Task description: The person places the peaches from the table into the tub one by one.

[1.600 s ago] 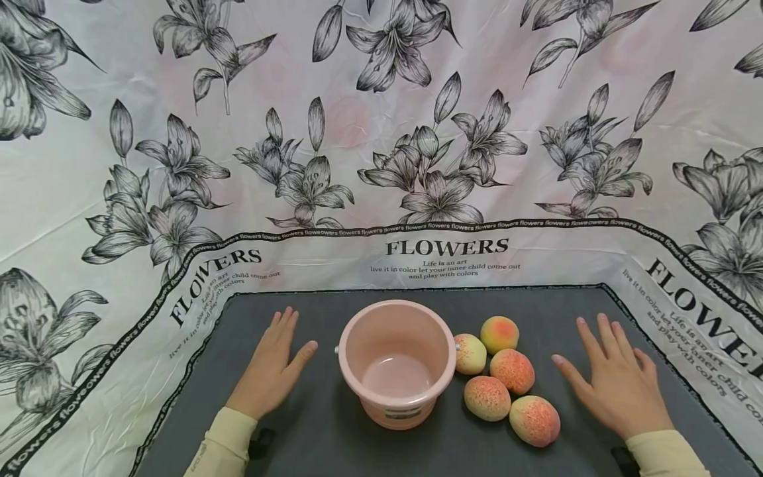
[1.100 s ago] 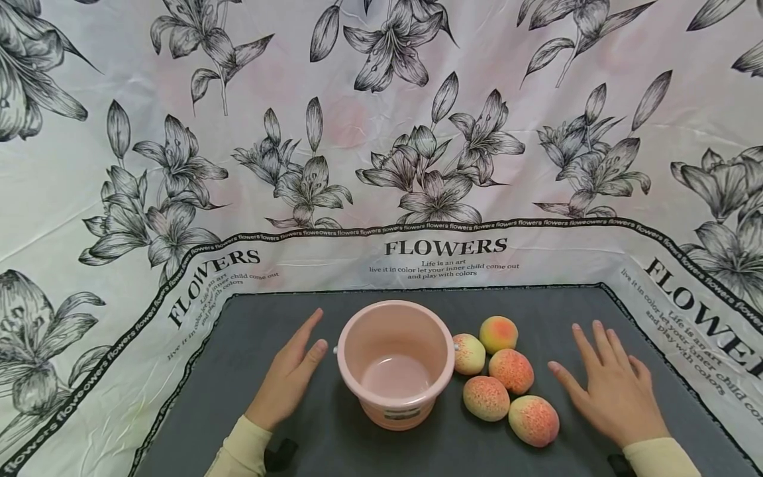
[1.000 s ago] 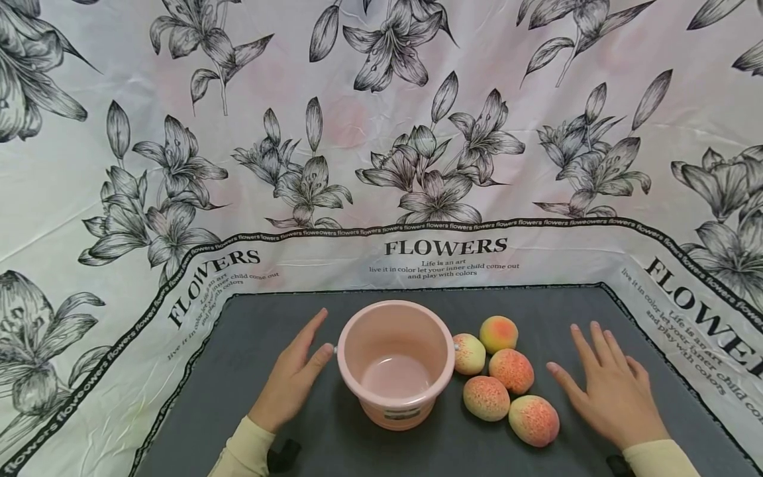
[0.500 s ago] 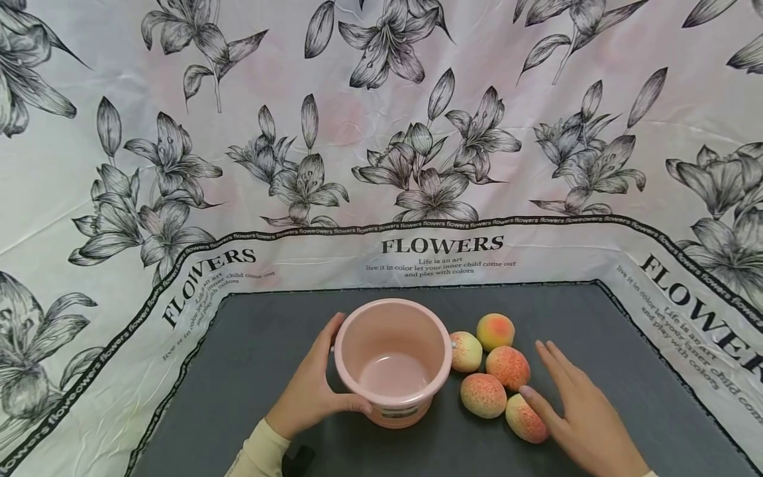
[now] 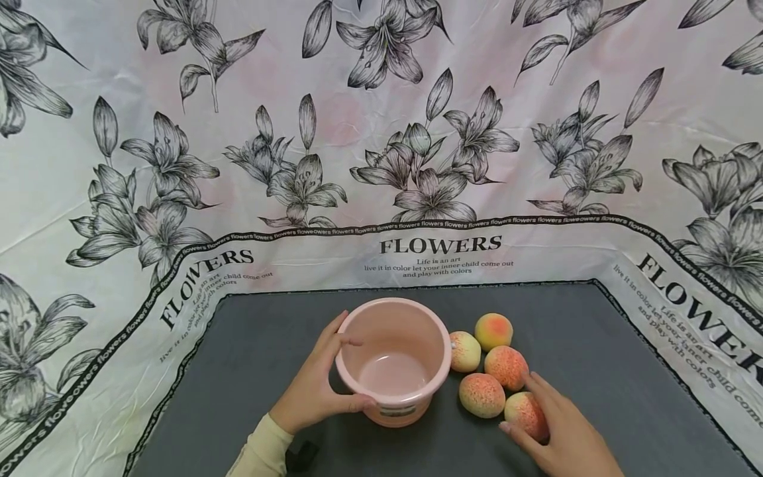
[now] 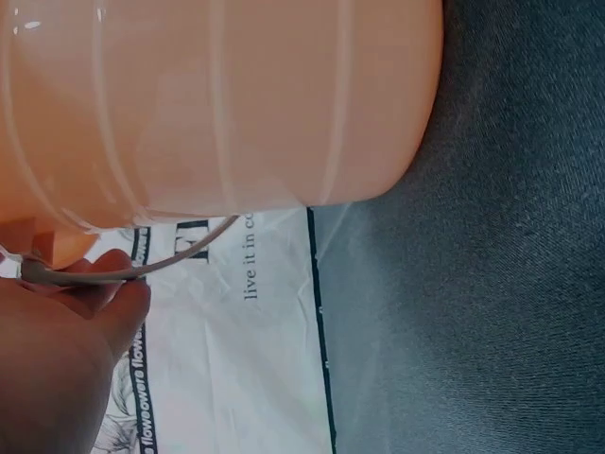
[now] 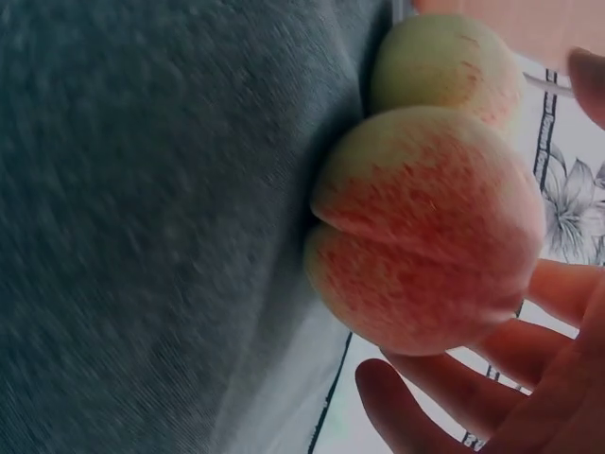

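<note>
A pink plastic bucket point(image 5: 396, 334) stands upright on the dark grey tabletop. My left hand point(image 5: 316, 391) grips its rim from the left, thumb in front and one finger over the edge. The left wrist view shows the bucket's ribbed side point(image 6: 227, 104) and its thin handle point(image 6: 180, 257) beside that hand. Several peaches lie right of the bucket. Over the frontmost peach point(image 5: 526, 415) is my right hand point(image 5: 566, 427), its fingers and thumb spread around it. In the right wrist view, fingers lie along that peach point(image 7: 425, 236), while the thumb stands apart from it.
Four-sided clustering puts the other peaches close by: a pale one point(image 5: 465, 351) against the bucket, a yellow-orange one point(image 5: 493, 331) behind, red ones point(image 5: 506, 368) nearer. A white flower-print cloth point(image 5: 441, 262) hangs behind the grey tabletop point(image 5: 238, 371).
My left hand has moved right to the bucket and taken hold of its rim. My right hand has moved left and down onto the frontmost peach. The bucket and peaches stay in place.
</note>
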`<action>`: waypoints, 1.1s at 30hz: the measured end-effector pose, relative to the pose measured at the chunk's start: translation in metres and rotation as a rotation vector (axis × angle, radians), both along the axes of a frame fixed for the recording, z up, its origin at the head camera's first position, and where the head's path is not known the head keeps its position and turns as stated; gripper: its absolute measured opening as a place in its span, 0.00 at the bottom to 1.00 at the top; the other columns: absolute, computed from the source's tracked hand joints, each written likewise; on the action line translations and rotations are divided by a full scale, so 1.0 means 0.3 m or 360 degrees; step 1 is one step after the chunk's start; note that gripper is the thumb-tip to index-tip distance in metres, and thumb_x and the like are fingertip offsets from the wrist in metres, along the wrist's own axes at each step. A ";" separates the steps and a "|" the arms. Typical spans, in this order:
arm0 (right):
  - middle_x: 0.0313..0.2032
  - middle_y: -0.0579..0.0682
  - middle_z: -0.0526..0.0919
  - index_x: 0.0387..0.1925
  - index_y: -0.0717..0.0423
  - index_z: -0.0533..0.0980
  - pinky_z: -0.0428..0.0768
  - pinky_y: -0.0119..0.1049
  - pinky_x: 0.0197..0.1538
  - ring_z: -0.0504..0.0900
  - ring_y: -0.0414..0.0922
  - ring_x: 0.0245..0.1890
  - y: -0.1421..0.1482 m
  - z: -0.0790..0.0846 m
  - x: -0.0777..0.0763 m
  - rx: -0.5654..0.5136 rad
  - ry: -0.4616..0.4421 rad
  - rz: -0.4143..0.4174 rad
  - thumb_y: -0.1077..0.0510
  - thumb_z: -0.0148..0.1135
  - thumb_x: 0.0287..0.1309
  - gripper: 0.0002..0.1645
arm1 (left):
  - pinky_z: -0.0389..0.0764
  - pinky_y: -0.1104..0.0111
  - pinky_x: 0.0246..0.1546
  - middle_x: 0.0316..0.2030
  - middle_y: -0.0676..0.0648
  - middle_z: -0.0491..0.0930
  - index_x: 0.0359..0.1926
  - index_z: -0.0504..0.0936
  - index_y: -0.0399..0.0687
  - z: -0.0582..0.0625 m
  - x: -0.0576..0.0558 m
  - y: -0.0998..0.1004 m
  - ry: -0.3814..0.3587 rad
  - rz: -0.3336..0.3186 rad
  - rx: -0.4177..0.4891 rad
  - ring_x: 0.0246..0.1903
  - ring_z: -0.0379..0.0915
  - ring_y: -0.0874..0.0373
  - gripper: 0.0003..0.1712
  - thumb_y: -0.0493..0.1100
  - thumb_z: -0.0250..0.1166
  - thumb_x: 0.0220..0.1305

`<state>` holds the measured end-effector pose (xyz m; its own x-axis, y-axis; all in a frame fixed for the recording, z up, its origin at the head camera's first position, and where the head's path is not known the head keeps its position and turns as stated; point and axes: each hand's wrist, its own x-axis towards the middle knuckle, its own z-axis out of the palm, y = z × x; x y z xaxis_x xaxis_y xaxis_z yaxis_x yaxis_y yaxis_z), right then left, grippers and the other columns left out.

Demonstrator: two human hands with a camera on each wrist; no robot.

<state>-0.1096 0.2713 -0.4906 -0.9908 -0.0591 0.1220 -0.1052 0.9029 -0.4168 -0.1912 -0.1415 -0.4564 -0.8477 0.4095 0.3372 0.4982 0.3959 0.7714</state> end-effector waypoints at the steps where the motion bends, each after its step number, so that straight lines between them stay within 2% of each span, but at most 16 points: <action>1: 0.72 0.62 0.67 0.76 0.51 0.61 0.73 0.68 0.57 0.71 0.65 0.67 -0.002 -0.003 -0.003 0.0012 -0.0018 0.0002 0.19 0.61 0.50 0.63 | 0.65 0.36 0.65 0.80 0.59 0.41 0.58 0.71 0.69 -0.001 -0.002 -0.001 0.0003 -0.0005 0.0004 0.80 0.40 0.51 0.43 0.64 0.83 0.40; 4: 0.72 0.63 0.66 0.76 0.50 0.62 0.75 0.68 0.56 0.71 0.67 0.66 -0.005 -0.010 -0.010 0.0045 -0.0123 -0.0001 0.16 0.62 0.45 0.65 | 0.65 0.36 0.65 0.80 0.59 0.42 0.47 0.69 0.65 -0.005 -0.009 -0.004 0.0028 -0.0002 0.0014 0.79 0.42 0.52 0.38 0.65 0.83 0.39; 8: 0.70 0.64 0.67 0.74 0.50 0.64 0.77 0.65 0.54 0.73 0.68 0.64 0.000 -0.015 -0.016 0.0026 -0.0209 -0.0004 0.20 0.68 0.44 0.63 | 0.65 0.35 0.64 0.80 0.57 0.43 0.43 0.67 0.57 -0.009 -0.020 -0.007 0.0054 -0.0024 0.0044 0.79 0.44 0.52 0.40 0.63 0.84 0.38; 11: 0.67 0.61 0.71 0.72 0.49 0.67 0.79 0.61 0.53 0.76 0.65 0.61 0.003 -0.015 -0.016 0.0005 -0.0204 -0.0028 0.27 0.73 0.45 0.57 | 0.65 0.35 0.65 0.80 0.57 0.43 0.43 0.68 0.54 -0.007 -0.025 -0.006 0.0065 -0.0040 0.0054 0.79 0.44 0.52 0.41 0.62 0.85 0.37; 13: 0.64 0.58 0.73 0.71 0.48 0.68 0.80 0.59 0.52 0.78 0.63 0.59 0.005 -0.010 -0.014 0.0001 -0.0189 -0.0036 0.31 0.75 0.46 0.54 | 0.65 0.35 0.65 0.80 0.57 0.43 0.45 0.70 0.56 -0.006 -0.027 -0.005 0.0067 -0.0038 0.0050 0.79 0.44 0.52 0.41 0.63 0.85 0.37; 16: 0.61 0.56 0.76 0.69 0.47 0.71 0.81 0.57 0.50 0.80 0.59 0.56 0.007 0.011 -0.009 0.0013 -0.0150 -0.0051 0.31 0.75 0.46 0.51 | 0.64 0.35 0.66 0.80 0.57 0.43 0.55 0.71 0.62 -0.004 -0.030 -0.003 0.0057 -0.0028 0.0040 0.79 0.42 0.53 0.45 0.63 0.84 0.37; 18: 0.60 0.55 0.77 0.68 0.48 0.71 0.81 0.57 0.49 0.81 0.58 0.55 0.007 0.041 -0.005 0.0015 -0.0092 -0.0050 0.29 0.74 0.47 0.51 | 0.64 0.36 0.67 0.80 0.59 0.43 0.65 0.68 0.64 -0.002 -0.031 -0.002 0.0034 -0.0008 0.0034 0.79 0.43 0.55 0.54 0.63 0.85 0.37; 20: 0.58 0.53 0.77 0.67 0.48 0.72 0.81 0.57 0.49 0.81 0.57 0.54 0.002 0.082 -0.003 0.0011 0.0006 -0.0046 0.27 0.72 0.48 0.51 | 0.64 0.36 0.67 0.80 0.60 0.44 0.75 0.59 0.65 0.001 -0.032 -0.001 -0.0002 0.0013 0.0038 0.79 0.44 0.57 0.67 0.64 0.85 0.35; 23: 0.57 0.50 0.77 0.67 0.45 0.72 0.81 0.58 0.48 0.81 0.54 0.53 -0.016 0.155 -0.006 -0.0011 0.0202 -0.0022 0.28 0.72 0.49 0.48 | 0.65 0.37 0.66 0.79 0.62 0.45 0.81 0.45 0.67 0.004 -0.034 0.000 -0.0046 0.0044 0.0041 0.78 0.48 0.58 0.78 0.64 0.85 0.34; 26: 0.57 0.45 0.77 0.67 0.37 0.72 0.81 0.52 0.46 0.81 0.49 0.51 -0.047 0.228 -0.015 -0.0044 0.0393 0.0006 0.32 0.75 0.48 0.45 | 0.66 0.37 0.66 0.79 0.62 0.44 0.81 0.40 0.68 0.010 -0.036 0.001 -0.0064 0.0047 0.0027 0.77 0.48 0.57 0.81 0.64 0.85 0.34; 29: 0.58 0.41 0.77 0.67 0.31 0.70 0.79 0.40 0.46 0.80 0.44 0.51 -0.103 0.300 -0.034 -0.0076 0.0538 0.0048 0.37 0.79 0.47 0.45 | 0.66 0.37 0.66 0.80 0.61 0.43 0.81 0.39 0.69 0.016 -0.041 -0.004 -0.0070 0.0035 0.0017 0.78 0.47 0.56 0.80 0.64 0.85 0.35; 33: 0.60 0.39 0.75 0.69 0.30 0.69 0.78 0.27 0.42 0.78 0.38 0.50 -0.199 0.382 -0.082 -0.0138 0.0629 0.0204 0.40 0.80 0.47 0.47 | 0.67 0.37 0.66 0.80 0.61 0.41 0.81 0.39 0.69 0.021 -0.052 -0.014 -0.0087 0.0016 0.0022 0.78 0.46 0.56 0.80 0.64 0.84 0.36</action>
